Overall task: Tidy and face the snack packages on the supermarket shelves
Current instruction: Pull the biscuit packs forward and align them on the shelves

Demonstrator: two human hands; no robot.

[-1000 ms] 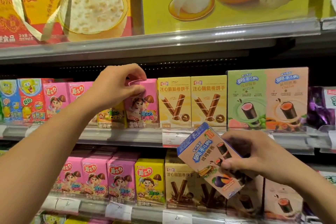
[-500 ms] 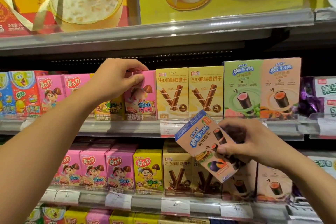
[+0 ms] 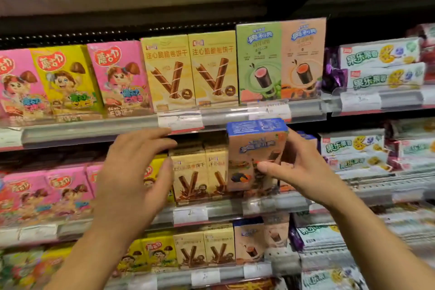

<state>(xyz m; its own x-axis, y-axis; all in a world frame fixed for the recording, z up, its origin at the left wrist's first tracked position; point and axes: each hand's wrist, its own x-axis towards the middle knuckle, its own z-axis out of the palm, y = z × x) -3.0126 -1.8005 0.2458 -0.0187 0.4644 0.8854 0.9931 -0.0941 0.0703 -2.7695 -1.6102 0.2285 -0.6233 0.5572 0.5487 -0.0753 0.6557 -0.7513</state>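
My right hand grips a peach snack box with a blue top, upright, at the front of the middle shelf, thumb across its face. My left hand hovers with relaxed fingers in front of that shelf, just left of the brown wafer-roll boxes, and holds nothing. It partly hides a yellow cartoon box. On the shelf above stand pink and yellow cartoon boxes, two cream wafer-roll boxes, and a green and a peach roll box.
Pink cartoon boxes fill the middle shelf's left. White-green long packs lie stacked at the right on both shelves. A lower shelf carries more yellow, brown and peach boxes. Price tags line every shelf rail.
My left hand let go of the pink box on the upper shelf and dropped to the middle shelf. My right hand turned the tilted peach box upright and moved it towards that shelf. The view tilted down.
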